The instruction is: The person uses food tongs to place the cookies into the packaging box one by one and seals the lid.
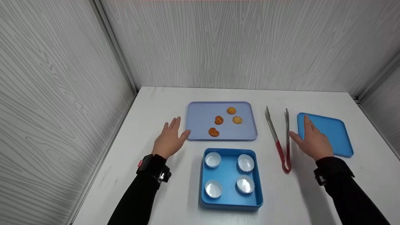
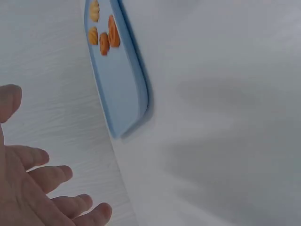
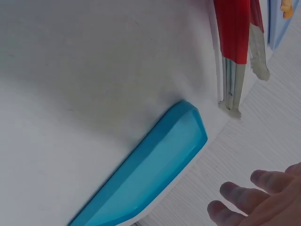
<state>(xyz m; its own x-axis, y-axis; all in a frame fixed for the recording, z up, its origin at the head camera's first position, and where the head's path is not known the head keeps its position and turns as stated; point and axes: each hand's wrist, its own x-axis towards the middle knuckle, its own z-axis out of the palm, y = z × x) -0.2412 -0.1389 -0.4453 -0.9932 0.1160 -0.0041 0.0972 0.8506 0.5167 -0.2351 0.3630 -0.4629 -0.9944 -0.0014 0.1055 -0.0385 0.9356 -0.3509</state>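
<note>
My left hand [image 1: 169, 139] hovers with spread fingers just left of a pale lavender tray [image 1: 200, 122]. Two round yellow cookies [image 1: 231, 110] and two brown pretzel-shaped cookies [image 1: 214, 132] lie on that tray. On the other side, my right hand [image 1: 313, 141] is held out, fingers extended and holding nothing, over the near left part of a flat blue tray [image 1: 339, 134]. Close to its thumb lie metal tongs with red handles [image 1: 282, 156], their arms spread apart. In the left wrist view the fingers [image 2: 51, 176] are relaxed and bare.
Nearer to me stands a blue square box [image 1: 229, 204] with several white paper cups [image 1: 246, 163] in its corners. A grey wood-grain wall [image 1: 237, 47] rises behind the white table [image 1: 150, 187], and another panel [image 1: 56, 109] borders the left side.
</note>
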